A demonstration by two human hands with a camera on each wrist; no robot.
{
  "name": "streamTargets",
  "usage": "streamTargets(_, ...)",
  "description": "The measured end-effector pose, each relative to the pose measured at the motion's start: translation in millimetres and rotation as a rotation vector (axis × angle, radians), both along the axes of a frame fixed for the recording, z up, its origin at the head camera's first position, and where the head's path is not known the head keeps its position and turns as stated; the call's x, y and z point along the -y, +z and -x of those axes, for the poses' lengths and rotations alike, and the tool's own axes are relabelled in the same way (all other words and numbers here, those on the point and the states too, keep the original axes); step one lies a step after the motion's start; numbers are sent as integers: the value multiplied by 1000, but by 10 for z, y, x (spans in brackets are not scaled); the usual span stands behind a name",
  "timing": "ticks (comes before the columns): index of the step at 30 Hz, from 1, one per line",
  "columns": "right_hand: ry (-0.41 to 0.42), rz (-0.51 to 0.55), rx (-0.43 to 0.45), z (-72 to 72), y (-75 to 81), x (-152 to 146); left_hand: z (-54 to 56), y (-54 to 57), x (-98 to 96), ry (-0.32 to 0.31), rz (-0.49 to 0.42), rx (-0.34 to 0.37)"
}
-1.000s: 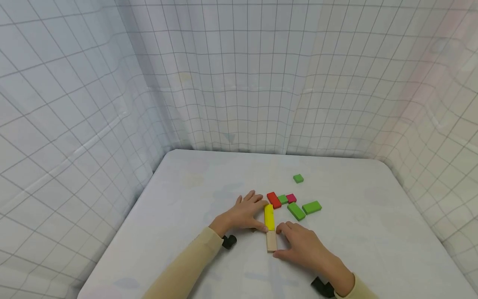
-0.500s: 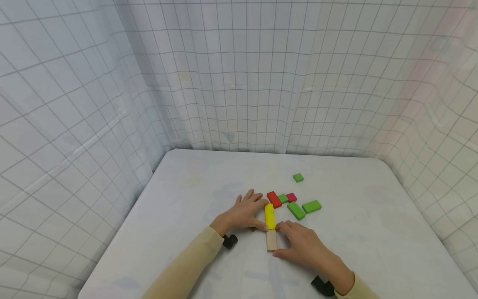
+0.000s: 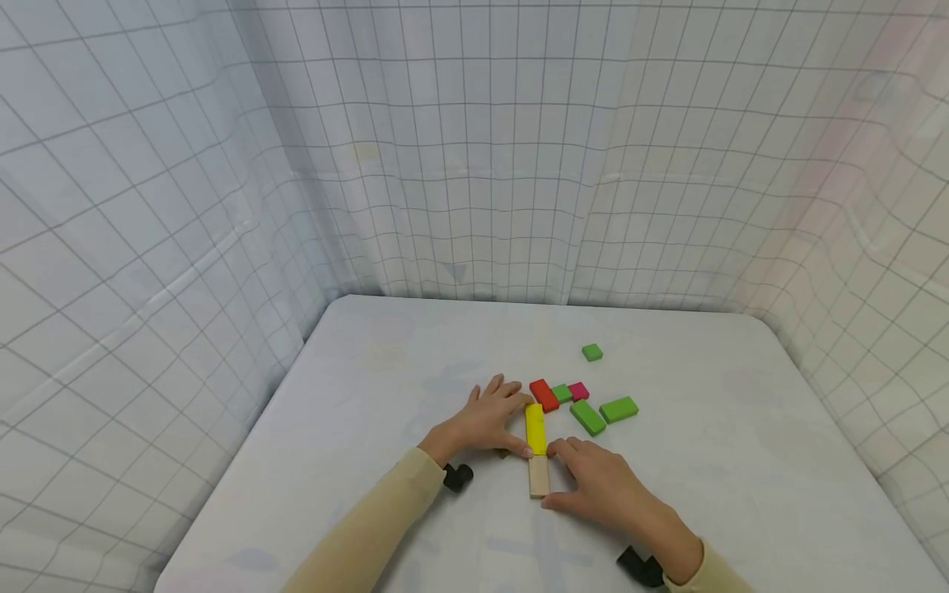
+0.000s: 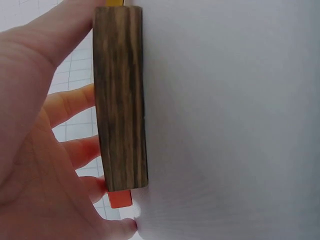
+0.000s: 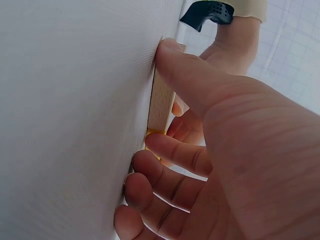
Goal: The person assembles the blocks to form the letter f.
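Note:
On the white table, a yellow block [image 3: 535, 430] and a pale wooden block [image 3: 539, 478] lie end to end in one line. My left hand [image 3: 482, 424] holds the yellow block lengthwise, index finger at its far end and thumb by the joint. From the right, my right hand [image 3: 604, 486] holds the pale block between thumb at the near end and index finger at the joint. A dark brown striped wooden block [image 4: 120, 100] lies beneath my left palm, mostly hidden in the head view.
Past the yellow block's far end lie a red block [image 3: 544, 395], a small green block [image 3: 562, 394] and a pink block [image 3: 578, 390]. Two longer green blocks [image 3: 619, 409] sit to the right. Farther back is another small green block [image 3: 592, 352]. Grid-patterned curtains [image 3: 474, 165] surround the table.

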State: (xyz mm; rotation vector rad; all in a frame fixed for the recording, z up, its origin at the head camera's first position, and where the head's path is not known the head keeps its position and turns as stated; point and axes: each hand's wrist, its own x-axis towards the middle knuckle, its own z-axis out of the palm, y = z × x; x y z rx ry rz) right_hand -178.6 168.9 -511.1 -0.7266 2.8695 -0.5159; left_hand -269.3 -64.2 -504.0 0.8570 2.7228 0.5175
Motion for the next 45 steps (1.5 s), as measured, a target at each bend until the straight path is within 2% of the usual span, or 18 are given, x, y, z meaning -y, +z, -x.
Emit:
streamTargets(11,-2,14,5,7,21,-4,35,-5,-12,6,-8,0)
streamTargets(17,-3,20,15,6,24,1,43,7,-4,8,-8,30)
streamTargets(21,-12,14,24,-1,30,7,65,29,-8,32,-49,52)
streamTargets(25,-23,6,25,-3,27,7,134,71,-33,80,-111,-9)
streamTargets(28,-26,12,22,1,21,-5,203,121,-80,136,-146,-74)
streamTargets(31,-26,19,17,2,14,-22,246,188,-155,189,-165,-107)
streamTargets(35,-21,28,20,0,10,-30,252,255,-286,210,-101,-136)
streamTargets(38,-18,29,26,2,7,-29,230,254,-375,212,-20,-155)
streamTargets(45,-5,28,24,-2,3,-33,187,143,-510,253,40,-156)
